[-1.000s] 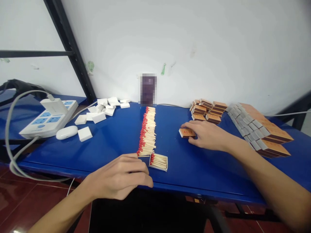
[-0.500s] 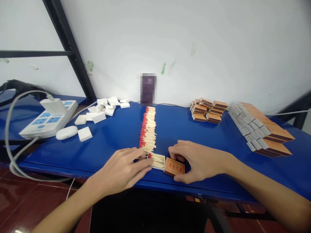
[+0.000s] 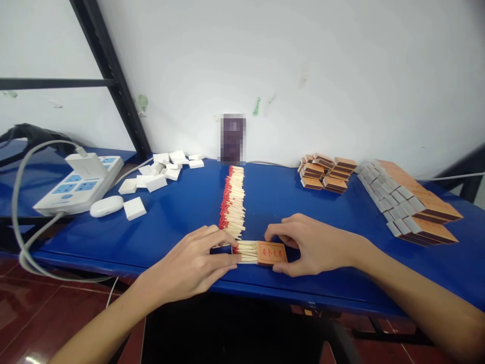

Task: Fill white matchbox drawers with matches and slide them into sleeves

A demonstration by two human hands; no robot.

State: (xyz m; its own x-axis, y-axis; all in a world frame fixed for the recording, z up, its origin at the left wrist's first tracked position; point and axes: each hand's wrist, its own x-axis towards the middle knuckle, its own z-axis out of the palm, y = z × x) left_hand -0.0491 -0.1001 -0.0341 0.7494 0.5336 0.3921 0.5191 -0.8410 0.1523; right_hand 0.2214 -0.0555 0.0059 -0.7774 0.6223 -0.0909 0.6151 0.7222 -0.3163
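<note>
Near the front edge of the blue table, a small tray full of matches (image 3: 247,252) lies lined up with an orange matchbox sleeve (image 3: 272,253), its right end against the sleeve's left opening. My left hand (image 3: 202,260) pinches the left end of the tray, by the red match heads. The fingers and thumb of my right hand (image 3: 312,247) grip the sleeve at its right end. Behind the tray, a long row of loose matches (image 3: 233,202) runs back toward the wall, red heads to the left.
White pieces (image 3: 156,182), a white case (image 3: 106,206) and a power strip (image 3: 79,187) with cables lie at left. Orange matchboxes (image 3: 329,174) are piled at back right, beside a larger stack of boxes (image 3: 417,205). A blurred dark object (image 3: 232,139) leans on the wall.
The sleeve has turned from tilted to straight in line with the tray, and the two now meet end to end. My right hand has moved slightly with the sleeve.
</note>
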